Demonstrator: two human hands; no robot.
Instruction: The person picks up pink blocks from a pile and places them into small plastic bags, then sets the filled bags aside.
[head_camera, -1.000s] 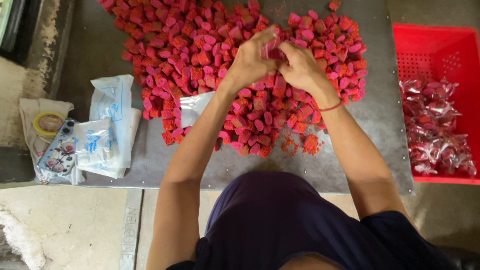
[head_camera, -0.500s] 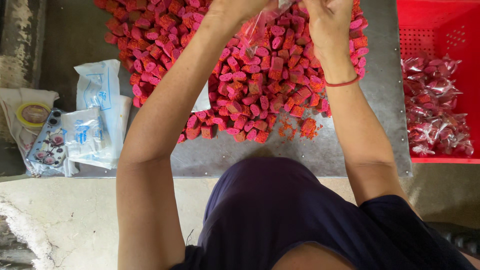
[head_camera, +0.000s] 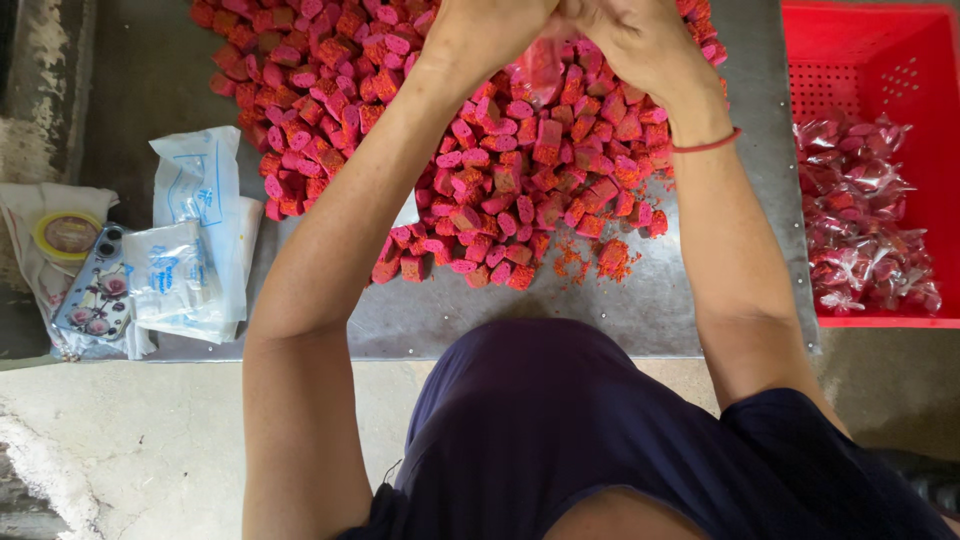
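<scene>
Looks like a small food-packing workshop, not a home kitchen. A big heap of red sweet pieces (head_camera: 500, 150) lies loose on a metal-sheet worktop (head_camera: 560, 310), w/ crumbs near the edge. On the right, a red plastic crate (head_camera: 870, 70) holds many small filled bags (head_camera: 860, 220), i.e. packed goods. On the left, a stack of empty clear bags (head_camera: 190, 250). Floor is rough, stained concrete (head_camera: 120, 440).

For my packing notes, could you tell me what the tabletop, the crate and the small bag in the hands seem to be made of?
Tabletop: likely sheet metal, a dull grey sheen with a thin edge.
Crate: apparently moulded plastic, uniform glossy red with rows of punched holes.
Bag, between left hand and right hand: seemingly thin clear film; the red pieces show through.
</scene>
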